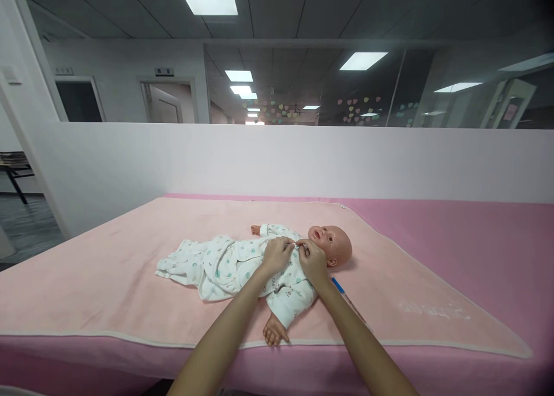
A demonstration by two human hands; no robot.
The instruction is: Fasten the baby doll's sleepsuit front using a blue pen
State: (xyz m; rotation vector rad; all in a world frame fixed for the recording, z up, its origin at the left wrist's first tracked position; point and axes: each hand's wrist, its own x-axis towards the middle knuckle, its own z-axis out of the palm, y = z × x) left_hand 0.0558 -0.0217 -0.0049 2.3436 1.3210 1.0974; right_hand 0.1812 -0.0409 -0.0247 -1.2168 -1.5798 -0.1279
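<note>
A baby doll lies on its back on a pale pink blanket, head to the right. It wears a white patterned sleepsuit. My left hand and my right hand meet at the suit's collar just below the doll's chin. Both hands have their fingers pinched closed on the fabric there. What exactly sits between the fingertips is too small to tell.
The blanket covers a darker pink bed that runs along a white half-wall. A blue pen-like object lies beside my right forearm. An open passage with a dark table is at the far left.
</note>
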